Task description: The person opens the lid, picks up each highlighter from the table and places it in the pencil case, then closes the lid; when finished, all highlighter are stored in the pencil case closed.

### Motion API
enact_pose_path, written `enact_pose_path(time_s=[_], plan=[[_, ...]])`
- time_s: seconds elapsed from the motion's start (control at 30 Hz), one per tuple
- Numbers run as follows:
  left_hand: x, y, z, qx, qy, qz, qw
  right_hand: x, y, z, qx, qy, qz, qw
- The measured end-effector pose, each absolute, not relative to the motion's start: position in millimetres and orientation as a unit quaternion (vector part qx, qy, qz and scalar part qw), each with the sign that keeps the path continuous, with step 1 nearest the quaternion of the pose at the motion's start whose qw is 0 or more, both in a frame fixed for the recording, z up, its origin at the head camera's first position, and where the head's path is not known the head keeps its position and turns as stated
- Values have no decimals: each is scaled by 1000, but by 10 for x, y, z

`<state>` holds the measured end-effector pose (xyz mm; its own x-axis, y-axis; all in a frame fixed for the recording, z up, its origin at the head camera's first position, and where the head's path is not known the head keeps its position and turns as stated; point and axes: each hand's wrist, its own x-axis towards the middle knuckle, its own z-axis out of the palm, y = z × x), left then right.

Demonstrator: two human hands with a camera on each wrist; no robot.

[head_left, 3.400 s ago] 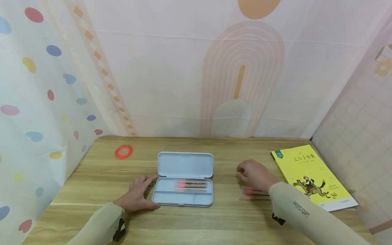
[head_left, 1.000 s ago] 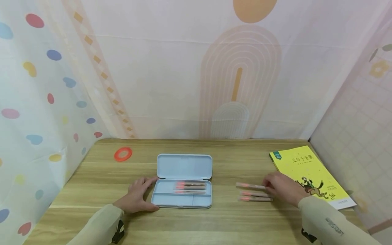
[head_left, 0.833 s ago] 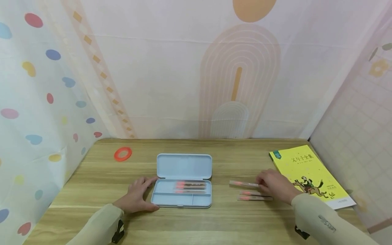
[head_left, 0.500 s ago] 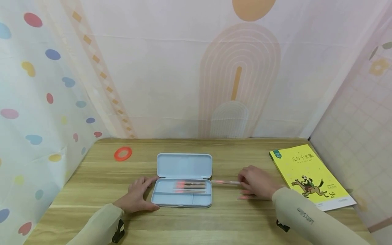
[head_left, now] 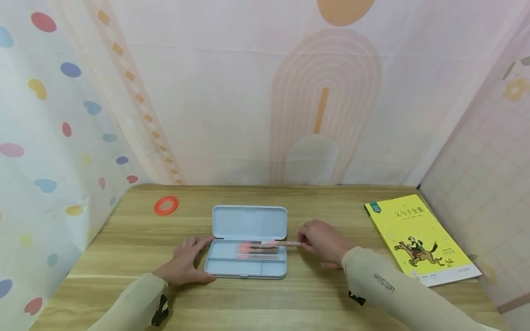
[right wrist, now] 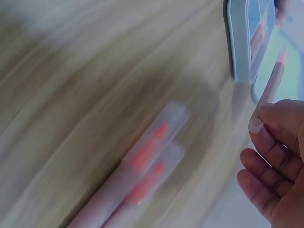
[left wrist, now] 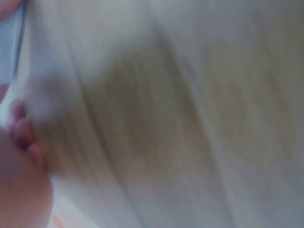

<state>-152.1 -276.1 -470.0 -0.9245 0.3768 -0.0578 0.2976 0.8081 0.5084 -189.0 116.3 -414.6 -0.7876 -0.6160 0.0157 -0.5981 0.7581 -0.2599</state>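
A light blue pencil case [head_left: 247,267] lies with its lid raised on the table; several pens [head_left: 265,251] with clear caps and coral tips lie in its rear compartment. My left hand [head_left: 188,264] rests at the case's left end, thumb at the front corner and a fingertip near the hinge. My right hand [head_left: 323,239] pinches a tan pen [right wrist: 271,85] between thumb and forefinger, its coral tip pointing left and overlapping the case's rear compartment. Two more capped pens [right wrist: 147,147] lie on the table below this hand, mostly hidden by the arm in the head view.
A yellow book [head_left: 418,234] lies at the right of the wooden table [head_left: 265,308]. An orange-red ring [head_left: 166,205] lies at the back left. Patterned cloth [head_left: 232,115] hangs behind the table and along both sides.
My right hand has picked up the rearmost loose pen at the right and carried it left, over the right end of the pencil case. My left hand has stayed at the case.
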Motion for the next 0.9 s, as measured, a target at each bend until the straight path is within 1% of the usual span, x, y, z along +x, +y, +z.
enact_pose_path(time_s=[0.33,0.5,0.9], plan=[[-1524,-2770,-4736,181,948,251,74,-1876,767,-4203,-356,929,-100,23],[-1521,-2772,-4736,182,948,250,74,-1846,610,-4232,-362,928,-84,32],[-1526,-2766,-4741,184,950,245,67,-1809,468,-4348,-342,936,-74,14]])
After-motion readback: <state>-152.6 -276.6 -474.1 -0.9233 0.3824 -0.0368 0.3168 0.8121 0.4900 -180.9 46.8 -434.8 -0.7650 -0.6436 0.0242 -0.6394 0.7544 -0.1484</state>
